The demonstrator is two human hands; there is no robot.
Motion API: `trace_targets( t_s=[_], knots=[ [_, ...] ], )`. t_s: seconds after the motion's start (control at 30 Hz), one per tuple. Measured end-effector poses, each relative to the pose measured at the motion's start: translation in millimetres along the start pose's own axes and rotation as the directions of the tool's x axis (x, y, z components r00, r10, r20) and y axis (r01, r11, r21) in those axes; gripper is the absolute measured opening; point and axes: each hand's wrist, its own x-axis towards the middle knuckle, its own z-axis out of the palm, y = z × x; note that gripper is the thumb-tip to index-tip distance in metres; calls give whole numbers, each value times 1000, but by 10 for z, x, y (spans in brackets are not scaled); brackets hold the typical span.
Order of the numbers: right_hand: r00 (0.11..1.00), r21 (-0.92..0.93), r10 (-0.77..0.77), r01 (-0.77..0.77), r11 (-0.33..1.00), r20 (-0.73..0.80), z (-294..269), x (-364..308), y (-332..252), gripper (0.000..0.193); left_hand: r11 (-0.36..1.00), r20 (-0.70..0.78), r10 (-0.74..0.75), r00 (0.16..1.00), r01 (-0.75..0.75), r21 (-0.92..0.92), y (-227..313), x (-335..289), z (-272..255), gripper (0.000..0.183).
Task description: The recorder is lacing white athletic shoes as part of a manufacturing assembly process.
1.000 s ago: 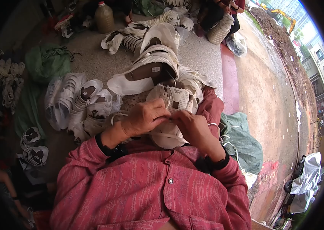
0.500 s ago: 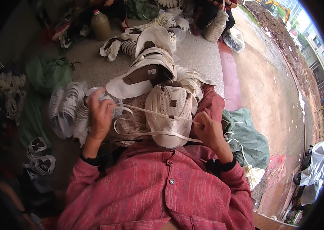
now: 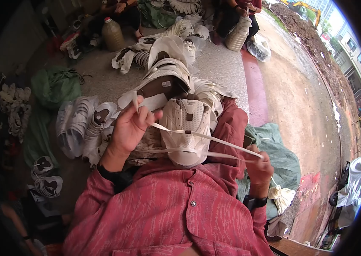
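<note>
On my lap rests a white shoe upper (image 3: 185, 141), its toe toward me and its tongue pointing away. A white shoelace (image 3: 227, 144) runs across it through the lowest part of the lacing area. My left hand (image 3: 130, 128), left of the upper, pinches one stretch of the lace, and a short end sticks up from the fingers. Out to the right, my right hand (image 3: 259, 165) is closed on the other side of the lace, slightly blurred. A second strand of lace lies over the toe between the hands.
Stacked white shoe uppers (image 3: 163, 81) stretch away in front of me, with more nested uppers (image 3: 76, 123) at left. Green cloth sacks (image 3: 56, 87) lie on both sides. A plastic jug (image 3: 112, 33) stands far off, near other people's hands (image 3: 120, 7).
My right hand has moved out to the right, drawing the lace longer and straighter. My left hand has shifted a little right and turned. The loose loop at left has gone.
</note>
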Motion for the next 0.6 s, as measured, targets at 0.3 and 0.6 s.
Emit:
trace_targets(
  t_s=[0.3,0.6],
  knots=[
    [749,629,-514,646,431,-418,-443,-416,-657,26,993,-195,-80,978,96,73,120,-211,-316,41],
    [725,306,-476,660,686,-497,-1719,-1412,-1082,38,963,-659,257,707,-127,239,1053,-1093,-1433,28]
  ],
)
